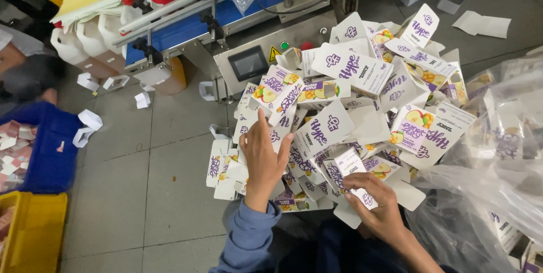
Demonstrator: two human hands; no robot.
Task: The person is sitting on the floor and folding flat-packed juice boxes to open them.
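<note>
A big heap of small white cardboard cartons [350,98] with purple print and fruit pictures lies on the grey floor in front of me. My left hand [263,157] reaches into the heap's left side, fingers spread and resting on cartons, with nothing gripped. My right hand [376,199] is closed around one small white and purple carton [353,174] at the heap's near edge. A blue sleeve [249,236] covers my left forearm.
A metal machine with a blue conveyor [186,27] and a small dark screen [248,63] stands behind the heap. A clear plastic bag of cartons [498,160] lies at right. A blue crate [48,148] and a yellow crate [31,230] sit at left. White jugs [85,41] stand far left.
</note>
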